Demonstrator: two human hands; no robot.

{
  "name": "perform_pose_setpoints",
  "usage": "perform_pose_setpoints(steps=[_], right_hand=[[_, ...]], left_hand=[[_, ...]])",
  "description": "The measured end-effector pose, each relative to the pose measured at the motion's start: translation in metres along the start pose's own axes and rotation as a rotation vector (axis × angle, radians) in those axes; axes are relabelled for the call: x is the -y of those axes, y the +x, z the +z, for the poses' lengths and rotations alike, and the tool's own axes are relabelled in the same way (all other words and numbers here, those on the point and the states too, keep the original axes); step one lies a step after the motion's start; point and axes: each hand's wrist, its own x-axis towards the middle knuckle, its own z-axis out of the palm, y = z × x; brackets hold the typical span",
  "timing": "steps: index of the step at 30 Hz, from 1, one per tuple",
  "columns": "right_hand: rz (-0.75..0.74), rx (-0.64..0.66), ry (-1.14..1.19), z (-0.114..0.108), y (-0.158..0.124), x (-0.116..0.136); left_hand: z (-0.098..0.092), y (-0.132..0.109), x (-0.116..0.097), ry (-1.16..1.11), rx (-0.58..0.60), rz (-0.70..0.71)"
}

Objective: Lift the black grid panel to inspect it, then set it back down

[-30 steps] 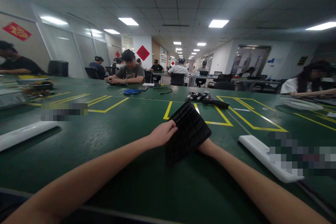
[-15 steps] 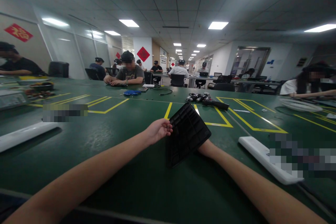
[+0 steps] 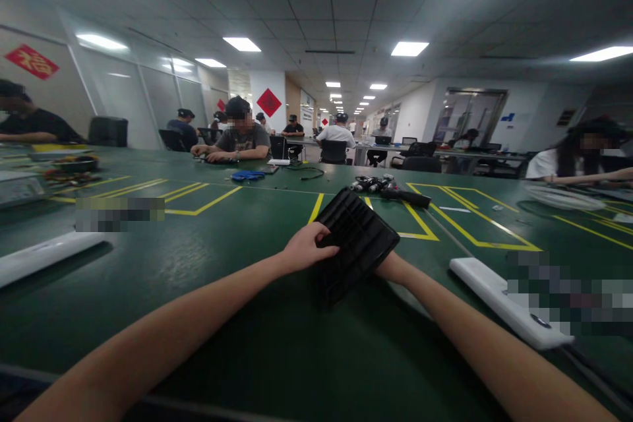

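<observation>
A black plastic panel (image 3: 359,234) with raised ribs in a grid is held tilted above the green table. My left hand (image 3: 310,246) is at its left edge, thumb and forefinger bent against the ribbed face; the other fingers are partly out of sight. From the lower right, my right hand (image 3: 393,268) supports the panel, its fingers hidden behind it. Beyond the panel lies a bundle of black cables (image 3: 373,183) beside a dark, rod-like piece (image 3: 408,197).
White power strips lie at right (image 3: 509,303) and left (image 3: 49,255), partly pixelated. Yellow tape (image 3: 212,201) marks the green table (image 3: 222,356). A blue item (image 3: 248,175) lies farther back, near a seated co-worker (image 3: 242,135). Several other people sit around the room.
My left hand has moved slightly right and closed onto the panel's face, its fingers now overlapping the ribs. The panel has tilted, its lower end rising a little.
</observation>
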Motion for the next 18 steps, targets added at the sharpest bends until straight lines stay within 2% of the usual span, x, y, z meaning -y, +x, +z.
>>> perform_pose_setpoints(steps=[2,5,6,9,11,13,15,16,18], right_hand=[[0.113,-0.021,-0.080,-0.018,0.002,-0.023],[0.456,-0.143,-0.392,-0.055,-0.002,-0.060],[0.520,-0.174,-0.443,-0.067,-0.005,-0.071],[0.639,-0.215,-0.534,-0.088,-0.020,-0.097],[0.703,-0.196,-0.573,-0.089,-0.030,-0.109],[0.759,-0.158,-0.598,-0.086,-0.039,-0.117],[0.792,-0.126,-0.617,-0.081,-0.044,-0.119],[0.799,-0.121,-0.626,-0.080,-0.045,-0.118],[0.798,-0.131,-0.653,-0.078,-0.043,-0.110]], left_hand=[[-0.015,0.009,0.016,0.089,-0.092,-0.095],[-0.050,0.020,0.056,0.283,-0.211,-0.366],[-0.061,0.022,0.071,0.354,-0.227,-0.461],[-0.085,0.021,0.116,0.522,-0.191,-0.694],[-0.090,0.019,0.138,0.573,-0.132,-0.784],[-0.088,0.018,0.151,0.586,-0.073,-0.836],[-0.084,0.019,0.154,0.584,-0.037,-0.869],[-0.083,0.020,0.153,0.586,-0.044,-0.871],[-0.083,0.022,0.146,0.566,-0.131,-0.806]])
